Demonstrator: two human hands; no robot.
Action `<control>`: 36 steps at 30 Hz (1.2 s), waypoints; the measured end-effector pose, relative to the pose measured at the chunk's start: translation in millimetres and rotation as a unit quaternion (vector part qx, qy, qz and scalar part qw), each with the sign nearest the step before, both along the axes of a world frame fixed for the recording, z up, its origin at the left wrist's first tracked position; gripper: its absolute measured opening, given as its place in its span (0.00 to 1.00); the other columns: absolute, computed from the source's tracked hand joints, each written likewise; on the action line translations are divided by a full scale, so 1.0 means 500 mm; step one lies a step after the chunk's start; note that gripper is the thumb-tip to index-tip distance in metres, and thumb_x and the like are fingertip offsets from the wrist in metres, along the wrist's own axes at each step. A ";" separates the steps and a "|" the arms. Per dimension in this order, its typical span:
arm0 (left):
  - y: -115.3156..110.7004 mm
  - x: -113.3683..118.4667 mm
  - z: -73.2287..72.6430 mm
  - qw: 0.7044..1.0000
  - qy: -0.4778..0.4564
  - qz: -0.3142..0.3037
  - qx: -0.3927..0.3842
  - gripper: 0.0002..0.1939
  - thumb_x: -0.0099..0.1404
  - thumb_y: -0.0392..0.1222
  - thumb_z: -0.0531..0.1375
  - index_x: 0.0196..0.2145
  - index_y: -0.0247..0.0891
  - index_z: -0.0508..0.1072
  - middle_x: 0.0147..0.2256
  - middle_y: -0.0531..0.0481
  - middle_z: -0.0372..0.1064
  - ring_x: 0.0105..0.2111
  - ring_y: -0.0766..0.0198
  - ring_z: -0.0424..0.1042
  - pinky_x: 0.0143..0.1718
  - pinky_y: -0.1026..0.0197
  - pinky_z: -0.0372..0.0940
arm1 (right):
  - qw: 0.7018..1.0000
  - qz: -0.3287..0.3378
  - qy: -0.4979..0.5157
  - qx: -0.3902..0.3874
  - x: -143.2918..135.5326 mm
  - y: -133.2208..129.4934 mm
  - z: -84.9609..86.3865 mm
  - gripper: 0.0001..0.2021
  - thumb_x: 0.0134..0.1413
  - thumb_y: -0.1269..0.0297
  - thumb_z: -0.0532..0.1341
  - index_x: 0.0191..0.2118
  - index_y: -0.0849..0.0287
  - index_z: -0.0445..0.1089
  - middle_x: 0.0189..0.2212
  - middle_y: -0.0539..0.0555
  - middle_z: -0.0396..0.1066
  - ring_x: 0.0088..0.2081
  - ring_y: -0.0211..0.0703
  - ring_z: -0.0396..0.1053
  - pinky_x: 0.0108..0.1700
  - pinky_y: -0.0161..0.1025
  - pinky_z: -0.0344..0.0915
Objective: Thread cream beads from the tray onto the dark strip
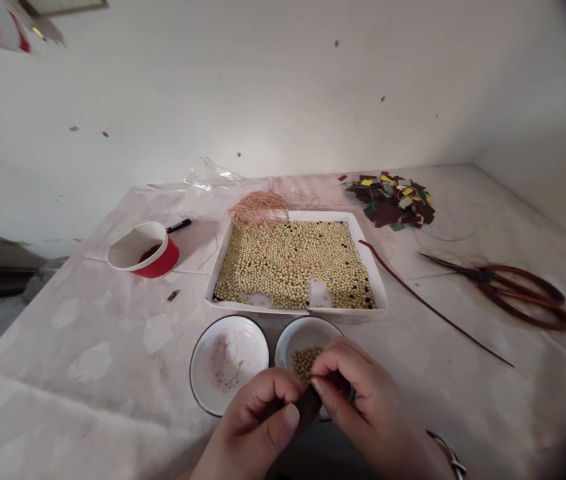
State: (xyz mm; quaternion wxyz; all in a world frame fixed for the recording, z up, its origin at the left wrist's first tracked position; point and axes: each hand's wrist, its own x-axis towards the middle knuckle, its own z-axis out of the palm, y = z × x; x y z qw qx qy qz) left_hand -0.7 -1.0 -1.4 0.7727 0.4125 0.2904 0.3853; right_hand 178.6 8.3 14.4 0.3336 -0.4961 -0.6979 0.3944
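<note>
My left hand (260,420) and my right hand (357,393) meet at the bottom centre, fingertips nearly touching. Between them is a small dark brown piece (309,405), pinched by my left thumb and finger. My right thumb and index finger pinch at its upper edge; anything smaller between them is too tiny to make out. Just behind my hands stands a white bowl (293,333) holding small greenish-brown beads (307,360), partly covered by my right hand. Beside it, a second white bowl (213,393) with a dark rim has reddish stains inside.
A white tray (381,293) of pale beads (293,260) lies behind the bowls, with tangled pinkish thread (257,210) at its corner. Left are a red-and-white cup (163,260) and black marker (179,225). Right are a dark strip (427,300), scissors (523,290) and coloured scraps (387,200).
</note>
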 end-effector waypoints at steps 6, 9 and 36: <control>-0.002 -0.004 0.003 0.999 0.034 0.005 -0.021 0.11 0.63 0.49 0.57 0.30 0.39 0.67 0.29 0.52 0.58 0.30 0.66 0.55 0.32 0.61 0.51 | 0.997 -0.039 -0.005 0.059 0.018 0.010 -0.001 0.06 0.57 0.72 0.53 0.37 0.54 0.64 0.31 0.49 0.66 0.31 0.37 0.66 0.32 0.34 0.64; -0.003 -0.003 0.005 0.999 0.048 0.014 -0.018 0.13 0.62 0.50 0.58 0.29 0.38 0.67 0.30 0.51 0.60 0.30 0.65 0.57 0.33 0.61 0.51 | 0.985 -0.110 -0.045 0.128 0.044 0.032 -0.010 0.05 0.58 0.69 0.54 0.40 0.54 0.65 0.33 0.52 0.67 0.34 0.41 0.66 0.35 0.38 0.65; -0.009 0.001 0.002 0.998 0.043 0.036 -0.039 0.13 0.60 0.50 0.60 0.29 0.38 0.68 0.28 0.52 0.64 0.29 0.66 0.59 0.31 0.62 0.52 | 0.941 -0.083 -0.294 0.148 0.102 0.110 -0.071 0.09 0.57 0.66 0.56 0.37 0.59 0.73 0.37 0.59 0.71 0.42 0.52 0.67 0.43 0.49 0.66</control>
